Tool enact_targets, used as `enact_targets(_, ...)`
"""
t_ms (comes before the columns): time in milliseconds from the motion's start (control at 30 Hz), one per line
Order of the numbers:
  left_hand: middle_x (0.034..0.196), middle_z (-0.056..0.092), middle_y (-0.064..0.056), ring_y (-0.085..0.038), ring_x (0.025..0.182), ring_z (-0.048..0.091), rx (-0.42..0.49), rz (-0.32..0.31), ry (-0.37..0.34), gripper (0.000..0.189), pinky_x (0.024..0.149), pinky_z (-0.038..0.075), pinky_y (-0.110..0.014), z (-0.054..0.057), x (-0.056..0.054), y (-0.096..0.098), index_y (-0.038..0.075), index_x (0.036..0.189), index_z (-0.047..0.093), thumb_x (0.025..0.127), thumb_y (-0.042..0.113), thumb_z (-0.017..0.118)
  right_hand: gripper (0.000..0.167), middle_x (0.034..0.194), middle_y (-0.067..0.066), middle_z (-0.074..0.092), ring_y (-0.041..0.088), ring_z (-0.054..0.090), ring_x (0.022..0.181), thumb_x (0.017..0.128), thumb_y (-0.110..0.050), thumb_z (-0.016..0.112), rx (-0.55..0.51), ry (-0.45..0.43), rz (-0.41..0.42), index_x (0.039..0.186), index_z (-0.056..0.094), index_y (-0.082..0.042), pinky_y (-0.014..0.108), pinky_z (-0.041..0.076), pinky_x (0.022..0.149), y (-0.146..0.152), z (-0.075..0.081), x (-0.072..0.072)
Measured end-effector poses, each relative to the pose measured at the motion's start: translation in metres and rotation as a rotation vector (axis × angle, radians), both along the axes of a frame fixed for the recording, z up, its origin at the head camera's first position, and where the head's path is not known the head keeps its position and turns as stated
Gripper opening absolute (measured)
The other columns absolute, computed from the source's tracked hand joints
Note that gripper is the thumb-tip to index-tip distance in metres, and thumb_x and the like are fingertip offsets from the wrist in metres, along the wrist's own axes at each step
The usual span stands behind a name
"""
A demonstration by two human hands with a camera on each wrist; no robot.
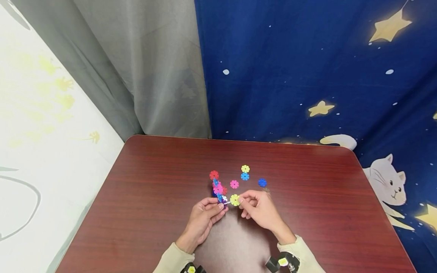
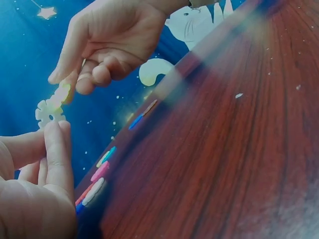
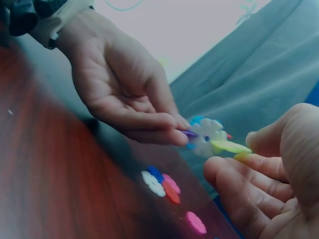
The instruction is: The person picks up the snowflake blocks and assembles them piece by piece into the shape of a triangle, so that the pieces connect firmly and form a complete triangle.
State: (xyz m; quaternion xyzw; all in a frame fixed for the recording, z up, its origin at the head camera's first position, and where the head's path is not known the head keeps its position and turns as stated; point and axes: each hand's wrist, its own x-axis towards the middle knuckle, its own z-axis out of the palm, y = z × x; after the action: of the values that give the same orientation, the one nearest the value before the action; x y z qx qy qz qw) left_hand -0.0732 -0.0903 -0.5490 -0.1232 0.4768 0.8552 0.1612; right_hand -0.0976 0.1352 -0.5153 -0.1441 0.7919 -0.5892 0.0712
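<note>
My left hand (image 1: 204, 219) pinches a purple notched disc (image 3: 189, 134) between thumb and fingers. That disc belongs to a chain of interlocking plastic discs (image 1: 217, 189), in red, blue and pink, reaching away from the hand. A white disc (image 3: 203, 143) stands at the near end of the chain, edge-on from above. With thumb and forefinger, my right hand (image 1: 261, 209) pinches a yellow-green disc (image 1: 234, 200). In the right wrist view its edge meets the white disc; how deep the notches sit cannot be told. The left hand's fingertips partly hide the purple disc.
Loose discs lie on the dark red table (image 1: 153, 178) beyond the hands: a pink one (image 1: 234, 184), a light blue one (image 1: 244, 176), a yellow one (image 1: 245, 168) and a dark blue one (image 1: 262, 182). A brown disc (image 1: 267, 190) is partly hidden behind the right hand.
</note>
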Motion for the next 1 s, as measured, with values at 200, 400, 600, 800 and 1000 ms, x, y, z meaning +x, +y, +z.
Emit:
enact_targets(200, 0.095, 0.076, -0.009, -0.021, 0.092, 0.080, 0.018, 0.037, 0.011, 0.017, 0.088, 0.066, -0.031, 0.001, 0.000, -0.008, 0.000, 0.110, 0.058, 0.097, -0.007, 0.068, 0.013, 0.081, 0.018, 0.076, 0.028, 0.072, 0.058, 0.097, -0.011, 0.077, 0.100, 0.042, -0.071, 0.106, 0.077, -0.001, 0.028, 0.059, 0.050, 0.016, 0.002, -0.010)
enact_targets(400, 0.095, 0.078, -0.009, -0.021, 0.091, 0.080, 0.030, 0.043, -0.011, 0.015, 0.085, 0.066, -0.031, 0.001, 0.000, -0.014, 0.004, 0.107, 0.060, 0.098, -0.006, 0.068, 0.016, 0.078, 0.007, 0.076, 0.026, 0.071, 0.060, 0.092, -0.009, 0.082, 0.194, 0.083, -0.158, 0.107, 0.078, -0.003, 0.022, 0.050, 0.049, 0.036, -0.001, -0.019)
enact_targets(600, 0.095, 0.078, -0.007, -0.018, 0.089, 0.079, 0.004, 0.032, -0.002, 0.017, 0.082, 0.066, -0.028, 0.001, -0.001, -0.014, 0.004, 0.108, 0.059, 0.098, -0.004, 0.069, 0.020, 0.078, -0.001, 0.075, 0.021, 0.070, 0.057, 0.091, -0.012, 0.083, 0.258, 0.097, -0.220, 0.109, 0.078, -0.004, 0.021, 0.051, 0.052, 0.052, -0.006, -0.027)
enact_targets(800, 0.094, 0.078, -0.007, -0.018, 0.089, 0.079, 0.005, 0.027, -0.019, 0.018, 0.080, 0.067, -0.028, 0.002, -0.001, -0.014, 0.006, 0.108, 0.059, 0.097, -0.003, 0.071, 0.023, 0.082, -0.001, 0.074, 0.014, 0.068, 0.057, 0.090, -0.013, 0.084, 0.355, 0.050, -0.257, 0.111, 0.078, -0.007, 0.023, 0.053, 0.053, 0.065, -0.015, -0.032)
enact_targets(1000, 0.093, 0.078, -0.007, -0.018, 0.088, 0.079, 0.020, 0.024, -0.010, 0.018, 0.079, 0.066, -0.026, 0.001, 0.000, -0.014, 0.006, 0.108, 0.059, 0.097, -0.003, 0.070, 0.028, 0.085, -0.002, 0.073, 0.006, 0.064, 0.066, 0.086, -0.017, 0.088, 0.474, 0.071, -0.300, 0.110, 0.078, -0.007, 0.021, 0.050, 0.062, 0.072, -0.023, -0.034)
